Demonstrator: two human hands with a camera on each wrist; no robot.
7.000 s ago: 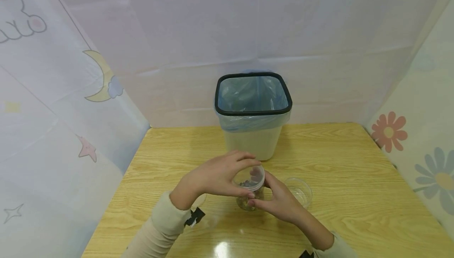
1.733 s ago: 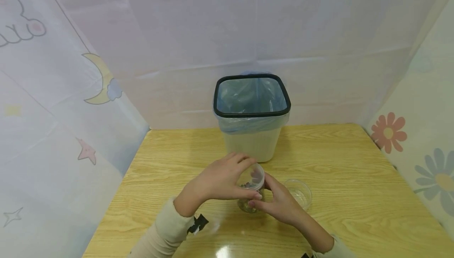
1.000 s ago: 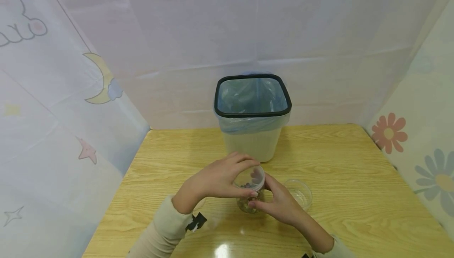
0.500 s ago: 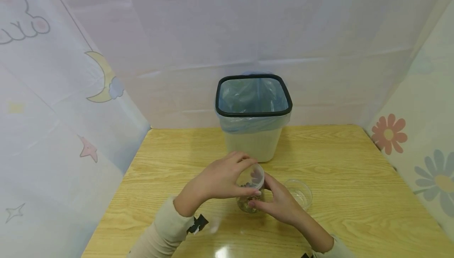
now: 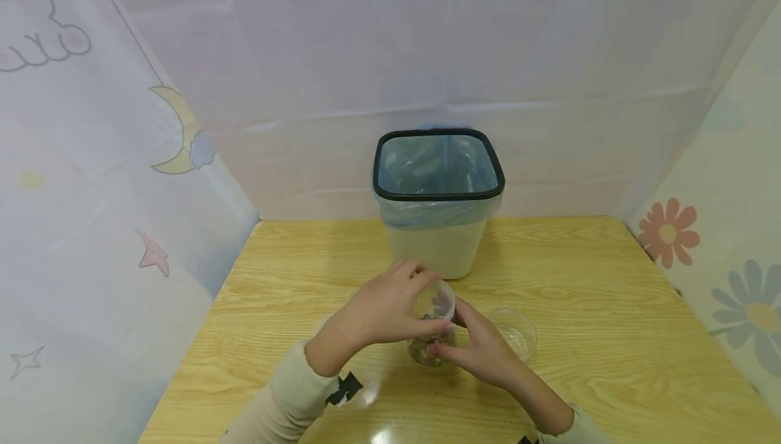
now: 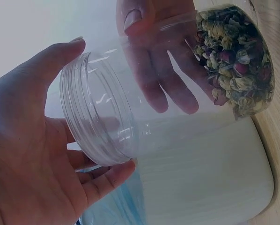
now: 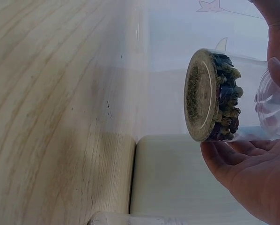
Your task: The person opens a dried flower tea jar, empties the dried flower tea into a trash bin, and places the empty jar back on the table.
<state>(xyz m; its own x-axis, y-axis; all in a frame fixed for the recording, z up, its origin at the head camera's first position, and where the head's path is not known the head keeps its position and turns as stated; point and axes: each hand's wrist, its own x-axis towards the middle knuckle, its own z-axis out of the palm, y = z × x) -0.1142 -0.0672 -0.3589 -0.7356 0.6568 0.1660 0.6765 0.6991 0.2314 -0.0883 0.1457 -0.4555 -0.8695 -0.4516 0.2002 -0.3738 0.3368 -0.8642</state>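
Note:
A clear jar (image 6: pixel 163 117) with dried flower buds (image 6: pixel 236 61) at its bottom is held by both hands. Its base shows in the right wrist view, raised off the table. My left hand (image 5: pixel 384 305) reaches over the top and grips the ridged clear rim (image 6: pixel 91 108), thumb on one side and fingers on the other. Whether that ridged part is a separate lid, I cannot tell. From the right, my right hand (image 5: pixel 485 346) holds the jar's body, fingers behind it and thumb in front. Part of the jar is hidden by the left hand in the head view.
Behind the hands stands a white bin (image 5: pixel 433 247) with a black rim and a blue liner. A round clear container (image 5: pixel 515 335) sits on the wooden table (image 5: pixel 598 295), right of the jar. Printed cloth walls enclose the back and sides.
My left hand has turned slightly on the rim, its thumb shifting to the right and its forearm moving a little right. My right hand has stayed in place.

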